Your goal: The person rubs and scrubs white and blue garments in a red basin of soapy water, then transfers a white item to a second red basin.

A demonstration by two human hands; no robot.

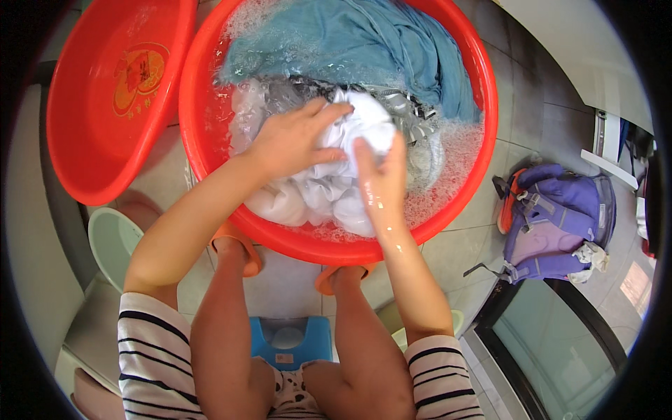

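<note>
A large red plastic basin [286,249] of soapy water stands before me, with wet laundry in it. Both hands are at a wet white garment [328,184] in its middle. My left hand [294,136] lies on the cloth with its fingers spread, pointing right. Fingers and thumb of my right hand [383,173] are on the bunched white cloth at its right side; the hand is blurred and its grip is unclear. Beyond them a teal garment [336,47] lies half in the water, and black-and-white striped fabric [415,105] shows between the two.
A second red basin [89,157] leans at the upper left, above a pale green basin [113,241]. A blue plastic stool [315,341] is under me. On the tiled floor at the right lies a purple backpack [562,210], beside a dark-framed glass panel [556,325].
</note>
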